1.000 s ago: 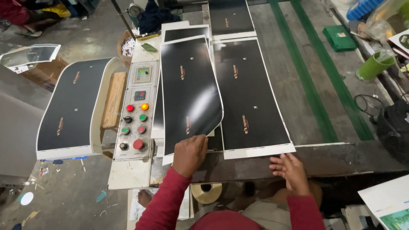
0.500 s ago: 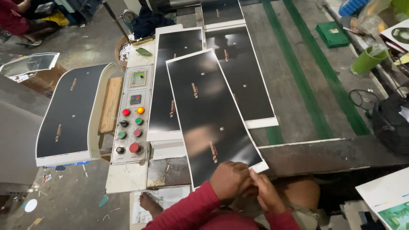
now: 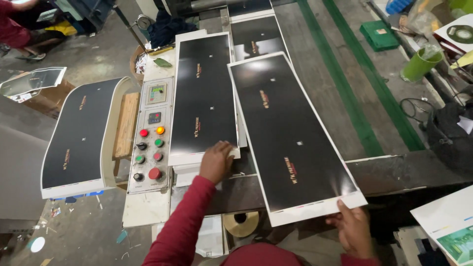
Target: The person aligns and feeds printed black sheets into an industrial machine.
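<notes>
Two hands are busy at the near edge of this bench, and both are on glossy black printed sheets with white borders. Closest to the camera, the right hand (image 3: 352,230) pinches the near white edge of a long black sheet (image 3: 290,133), thumb on top and fingers tucked under, so it's closed on that edge; the sheet's near end hangs out past the front of the dark metal table (image 3: 394,170) and the sheet runs away at a slant. A bit further in, the left hand (image 3: 217,160), in a red sleeve, lies fairly flat with fingers loosely curled on the near right corner of a stack of black sheets (image 3: 204,98), pressing down rather than gripping anything as far as I can see. The slanted sheet just overlaps the stack's right edge. Below the table, between the arms, there's a roll of tape (image 3: 241,222) peeking out. Just left of the stack sits a control panel (image 3: 150,138) with red, green, orange and black buttons plus two small displays. Left of that again, another black sheet (image 3: 79,130) is draped over a curved white tray. Further back, more black sheets (image 3: 253,37) lie along the bed, two green stripes (image 3: 354,93) run up the surface, and off right there's a green cup (image 3: 419,64) and a green box (image 3: 379,35).
</notes>
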